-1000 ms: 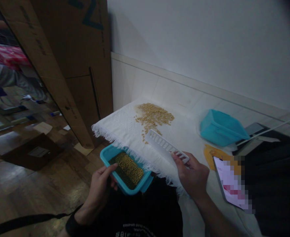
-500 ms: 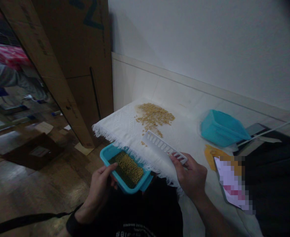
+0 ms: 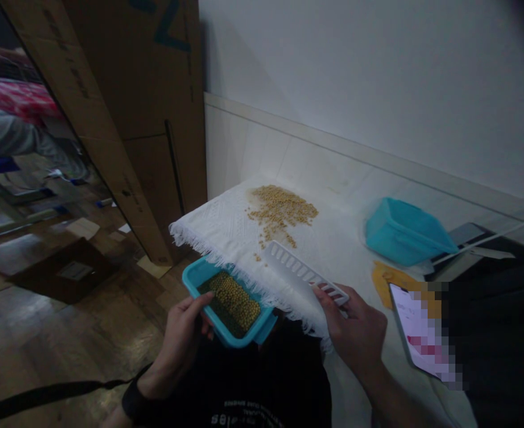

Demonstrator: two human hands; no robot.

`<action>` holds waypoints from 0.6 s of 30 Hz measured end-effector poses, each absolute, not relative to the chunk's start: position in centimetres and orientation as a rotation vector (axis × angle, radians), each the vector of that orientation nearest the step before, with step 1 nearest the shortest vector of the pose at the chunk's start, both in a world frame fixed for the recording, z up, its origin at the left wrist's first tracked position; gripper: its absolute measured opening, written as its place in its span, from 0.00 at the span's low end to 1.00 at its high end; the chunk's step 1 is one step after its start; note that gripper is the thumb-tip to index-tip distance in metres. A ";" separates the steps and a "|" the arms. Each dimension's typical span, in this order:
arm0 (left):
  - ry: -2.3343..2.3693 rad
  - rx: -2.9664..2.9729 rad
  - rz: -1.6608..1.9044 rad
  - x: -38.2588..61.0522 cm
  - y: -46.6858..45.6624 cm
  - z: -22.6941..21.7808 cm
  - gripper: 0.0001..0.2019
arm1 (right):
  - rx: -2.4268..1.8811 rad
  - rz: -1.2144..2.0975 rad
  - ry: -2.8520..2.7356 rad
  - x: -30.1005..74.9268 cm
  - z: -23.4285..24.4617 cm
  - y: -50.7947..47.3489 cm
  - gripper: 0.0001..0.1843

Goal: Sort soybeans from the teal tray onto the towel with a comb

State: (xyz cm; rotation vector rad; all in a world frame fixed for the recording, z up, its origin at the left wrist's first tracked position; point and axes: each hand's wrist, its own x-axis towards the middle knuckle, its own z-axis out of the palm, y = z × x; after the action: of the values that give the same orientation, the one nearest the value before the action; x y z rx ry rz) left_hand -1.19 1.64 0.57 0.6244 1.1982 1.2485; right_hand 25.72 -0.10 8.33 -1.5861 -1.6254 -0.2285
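Head view: your left grip (image 3: pixel 184 324) pinches the blue tub (image 3: pixel 244 341); your right grip (image 3: pixel 357 327) clasps a slotted tray (image 3: pixel 288 274); rushing could scatter soybeans (image 3: pixel 286 205) ahead.

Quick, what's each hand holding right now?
Left hand: closed on the edge of a blue plastic container with beans inside.
Right hand: closed around one end of a white slotted plastic tray.

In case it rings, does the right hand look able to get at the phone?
Probably yes: the phone lies near the right hand, nothing visible between them, though that hand holds a slotted piece.
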 end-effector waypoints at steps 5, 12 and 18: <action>1.199 0.646 1.256 -1.2 1.7 0.8 0.21 | -1.589 -0.190 -1.624 25.4 8.4 0.2 0.18; 1.210 0.643 1.252 -1.1 1.6 1.4 0.21 | -1.499 -0.132 -1.699 24.7 8.7 -0.6 0.15; 1.230 0.642 1.250 -1.2 1.6 1.3 0.20 | -1.549 -0.122 -1.587 25.1 9.1 0.3 0.16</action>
State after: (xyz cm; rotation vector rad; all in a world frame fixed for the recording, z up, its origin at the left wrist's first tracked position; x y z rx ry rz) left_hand -1.16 1.62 1.33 0.6417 1.2296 1.2505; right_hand 25.06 0.35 9.06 -1.5491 -1.5872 -0.1221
